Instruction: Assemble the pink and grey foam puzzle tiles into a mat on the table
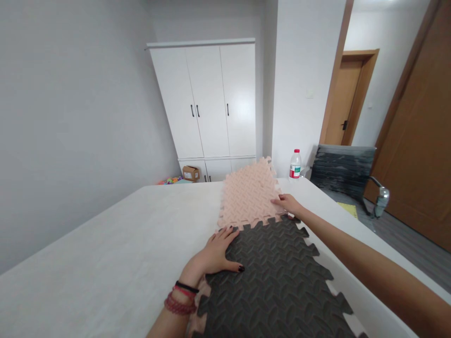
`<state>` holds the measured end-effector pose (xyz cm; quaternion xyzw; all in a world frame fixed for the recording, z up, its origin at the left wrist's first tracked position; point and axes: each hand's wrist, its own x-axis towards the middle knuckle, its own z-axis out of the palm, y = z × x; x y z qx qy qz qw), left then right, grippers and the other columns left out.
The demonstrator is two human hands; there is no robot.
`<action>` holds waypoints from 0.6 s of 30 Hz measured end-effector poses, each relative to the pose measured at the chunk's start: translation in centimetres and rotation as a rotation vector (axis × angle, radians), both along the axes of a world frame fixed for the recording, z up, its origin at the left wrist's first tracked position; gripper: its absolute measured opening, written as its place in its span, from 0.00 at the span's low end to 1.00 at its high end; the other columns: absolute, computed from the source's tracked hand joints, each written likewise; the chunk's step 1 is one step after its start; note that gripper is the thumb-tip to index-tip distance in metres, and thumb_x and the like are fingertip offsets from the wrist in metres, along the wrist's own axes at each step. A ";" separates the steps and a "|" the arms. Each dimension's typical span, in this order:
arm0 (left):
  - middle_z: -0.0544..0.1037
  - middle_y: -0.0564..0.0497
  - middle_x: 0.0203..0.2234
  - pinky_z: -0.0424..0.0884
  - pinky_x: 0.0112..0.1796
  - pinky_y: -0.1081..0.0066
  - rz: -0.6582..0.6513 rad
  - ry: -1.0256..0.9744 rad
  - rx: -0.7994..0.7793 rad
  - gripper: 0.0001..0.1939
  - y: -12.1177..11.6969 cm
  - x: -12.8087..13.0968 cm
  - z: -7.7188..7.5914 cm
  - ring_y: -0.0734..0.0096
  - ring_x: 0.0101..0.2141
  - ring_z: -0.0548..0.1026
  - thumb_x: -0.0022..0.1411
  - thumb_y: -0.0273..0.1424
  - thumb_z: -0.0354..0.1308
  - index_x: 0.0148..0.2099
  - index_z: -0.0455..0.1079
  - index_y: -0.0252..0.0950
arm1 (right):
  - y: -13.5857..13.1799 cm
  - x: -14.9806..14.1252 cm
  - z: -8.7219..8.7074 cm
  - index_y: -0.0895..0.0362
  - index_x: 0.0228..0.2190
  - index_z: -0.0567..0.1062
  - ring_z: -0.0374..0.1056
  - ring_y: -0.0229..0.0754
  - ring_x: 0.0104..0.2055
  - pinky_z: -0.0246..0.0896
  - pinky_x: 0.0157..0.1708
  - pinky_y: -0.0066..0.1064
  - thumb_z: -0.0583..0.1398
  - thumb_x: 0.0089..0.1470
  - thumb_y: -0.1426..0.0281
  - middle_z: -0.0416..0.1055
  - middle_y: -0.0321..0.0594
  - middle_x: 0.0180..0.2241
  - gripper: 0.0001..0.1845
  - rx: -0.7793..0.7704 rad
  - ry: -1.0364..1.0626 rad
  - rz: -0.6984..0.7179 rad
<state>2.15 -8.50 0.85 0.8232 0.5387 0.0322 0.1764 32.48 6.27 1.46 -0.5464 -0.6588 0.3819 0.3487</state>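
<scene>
A dark grey foam mat tile (278, 272) with toothed edges lies on the white table in front of me. Beyond it is a pink foam mat tile (250, 192), its far end tilted up, its near edge meeting the dark tile's far teeth. My left hand (220, 251) rests flat with fingers spread on the dark tile's far left corner. At the pink tile's right edge, my right hand (287, 204) pinches it between thumb and fingers. Some pink toothed edge (199, 319) shows from under the dark tile at the left.
On the white table (134, 244) a clear bottle with a red cap (296, 164) stands at the far right. A black mesh chair (341, 173) is past the right edge. A cardboard box (190, 173) and white cabinet (211, 103) are behind the table.
</scene>
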 end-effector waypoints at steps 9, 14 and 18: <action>0.44 0.43 0.66 0.43 0.61 0.48 -0.016 -0.026 0.019 0.56 0.5 -0.4 -0.9 0.50 0.65 0.42 0.42 0.61 0.58 0.67 0.44 0.43 | -6.2 -1.6 3.1 0.59 0.34 0.72 0.68 0.42 0.34 0.57 0.36 0.28 0.54 0.58 0.57 0.73 0.41 0.31 0.17 0.587 -0.270 0.243; 0.43 0.44 0.67 0.42 0.61 0.48 -0.010 -0.018 0.039 0.54 0.6 -0.3 -1.4 0.50 0.65 0.39 0.43 0.61 0.58 0.67 0.44 0.44 | -10.0 -4.8 6.1 0.56 0.42 0.71 0.70 0.39 0.37 0.58 0.37 0.26 0.51 0.61 0.64 0.74 0.41 0.36 0.13 0.819 -0.398 0.414; 0.43 0.45 0.67 0.42 0.62 0.49 -0.016 -0.054 0.039 0.53 0.7 -0.3 -1.3 0.51 0.65 0.40 0.43 0.60 0.59 0.66 0.46 0.46 | -12.0 -6.5 8.8 0.56 0.46 0.70 0.69 0.40 0.44 0.60 0.41 0.28 0.52 0.60 0.70 0.73 0.43 0.44 0.14 1.026 -0.489 0.469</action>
